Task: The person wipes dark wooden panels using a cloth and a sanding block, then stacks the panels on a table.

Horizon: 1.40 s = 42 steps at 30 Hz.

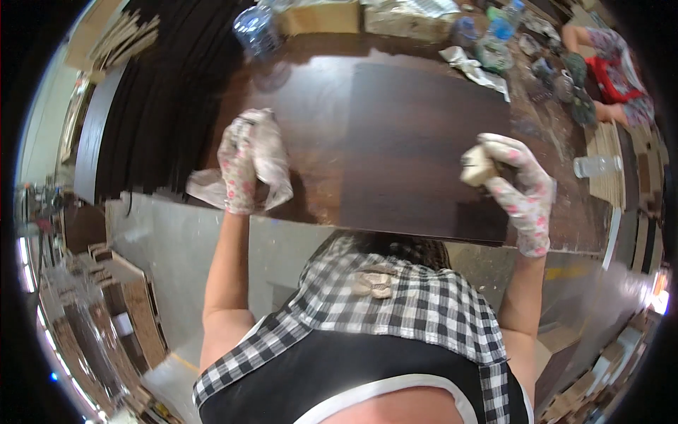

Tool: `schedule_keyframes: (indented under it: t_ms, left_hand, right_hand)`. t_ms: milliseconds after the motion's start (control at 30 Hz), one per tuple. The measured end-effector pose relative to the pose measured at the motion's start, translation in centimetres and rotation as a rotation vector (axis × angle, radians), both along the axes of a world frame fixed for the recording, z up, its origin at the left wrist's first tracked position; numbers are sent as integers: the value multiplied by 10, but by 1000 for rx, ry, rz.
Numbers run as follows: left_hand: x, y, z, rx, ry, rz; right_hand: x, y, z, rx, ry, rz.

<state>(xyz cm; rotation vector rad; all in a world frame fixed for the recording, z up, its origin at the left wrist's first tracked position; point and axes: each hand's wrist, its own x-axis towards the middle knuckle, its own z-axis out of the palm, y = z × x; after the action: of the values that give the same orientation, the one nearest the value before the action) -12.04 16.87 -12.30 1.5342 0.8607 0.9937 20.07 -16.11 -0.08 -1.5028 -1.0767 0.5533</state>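
My left hand (237,166), in a white glove with a pink floral print, grips a crumpled whitish rag (274,164) near the left part of the table's front edge. The rag hangs down on both sides of the hand. At the right, my right hand (524,194), in a matching glove, pinches a small cream-coloured block (479,167) between thumb and fingers. Whether the block is wood or sponge I cannot tell. Between my hands lies a flat dark brown wood panel (417,152), its near edge close to my body.
Dark boards (162,106) stand stacked at the left. Along the back are a bluish plastic container (256,32), a cardboard box (321,18), crumpled paper (474,69) and several bottles. A clear bottle (597,167) lies at the right, near another person (618,74) in red.
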Motion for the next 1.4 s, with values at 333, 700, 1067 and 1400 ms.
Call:
schedule_keyframes:
  t_ms: [333, 700, 1067, 1400]
  left_hand:
    - [-48, -34, 0, -270, -223, 182]
    - [4, -84, 68, 38, 89, -112]
    - [71, -129, 91, 358, 287, -309]
    - [95, -149, 71, 313, 187, -272]
  right_hand:
    - [-143, 123, 3, 55, -805, 884]
    - [1, 256, 22, 123, -935, 581]
    - [107, 176, 22, -156, -509, 469]
    - [200, -18, 22, -335, -449, -284]
